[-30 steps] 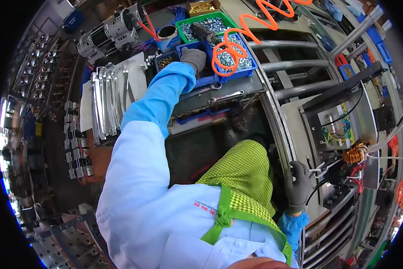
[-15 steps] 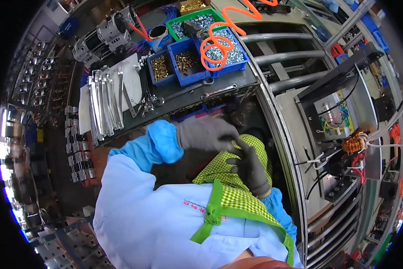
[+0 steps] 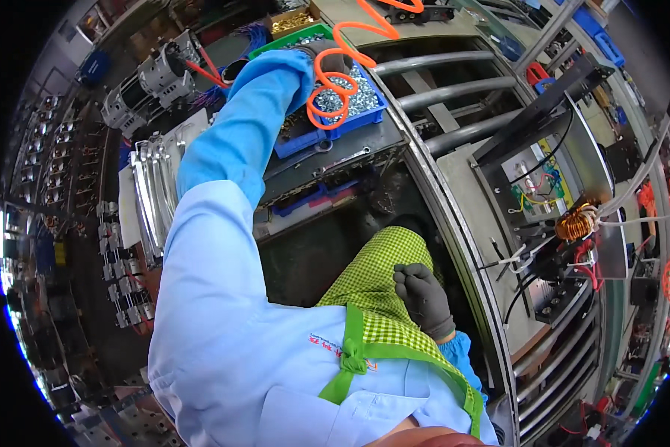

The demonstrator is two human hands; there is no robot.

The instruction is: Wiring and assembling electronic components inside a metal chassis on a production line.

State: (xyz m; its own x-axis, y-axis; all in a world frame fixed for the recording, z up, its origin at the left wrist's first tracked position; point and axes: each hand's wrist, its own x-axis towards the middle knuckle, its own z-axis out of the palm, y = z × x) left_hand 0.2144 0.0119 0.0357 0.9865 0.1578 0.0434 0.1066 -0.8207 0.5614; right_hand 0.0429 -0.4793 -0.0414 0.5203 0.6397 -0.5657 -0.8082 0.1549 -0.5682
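My left arm, in a blue sleeve cover, stretches out to the parts bins at the far side of the bench. My left hand, in a grey glove, is over the bins behind the coiled orange hose. Its fingers are hidden, so any grip does not show. Beneath and beside it lies the blue bin of silvery fasteners. Near my lap, over the green checked apron, my right hand is closed with its grey-gloved fingers curled in; whatever it may hold is out of sight.
Flat metal strips lie on the bench left of my arm. Wrenches rest along its front edge. A metal roller rail runs on the right, beside an open electrical unit with a copper coil. Motors stand far left.
My hands were close together over my lap. The left has moved away and forward to the bins; the right stays near the lap, now with its fingers curled. The view has shifted slightly.
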